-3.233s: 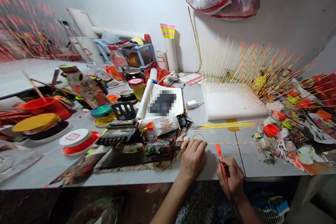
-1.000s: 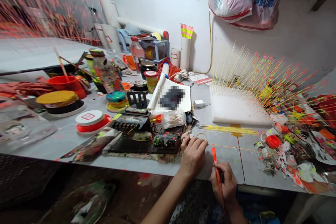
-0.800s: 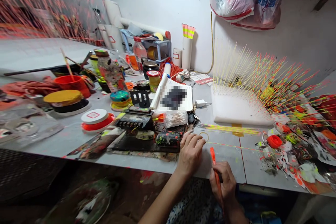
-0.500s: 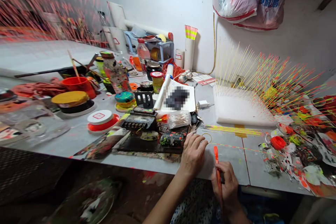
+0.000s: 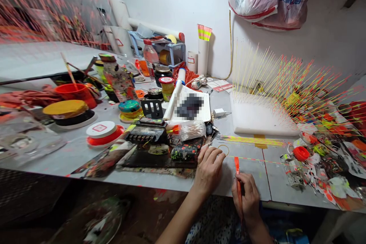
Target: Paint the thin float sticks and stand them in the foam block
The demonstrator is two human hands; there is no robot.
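Note:
My left hand [image 5: 210,167] is closed at the right end of a black, paint-spotted device, fingers curled over the near end of a thin yellow-and-red striped stick [image 5: 257,159]. The stick runs right, just above the table; its left end is hidden by the fingers. My right hand [image 5: 247,192] grips a paintbrush [image 5: 239,194] with an orange-coated handle. The brush's orange bristles point up and meet or nearly meet the stick. Beside my left fingertips stands a thin yellowish ring [image 5: 223,150]. A paint-speckled black roller-like part [image 5: 185,152] lies left of that hand.
Behind the stick lies a bundle of thin yellow sticks [image 5: 251,140]. A white foam block [image 5: 263,116] bristles with upright painted sticks. At right is a paint-crusted heap with a red-orange cap [image 5: 301,153]. A cotton-swab tub [image 5: 192,131] and a lidded white-and-red container [image 5: 101,129] stand left.
The brush tip has moved slightly right and up along the stick. My left hand stays at the same spot by the device. The view has shifted a little.

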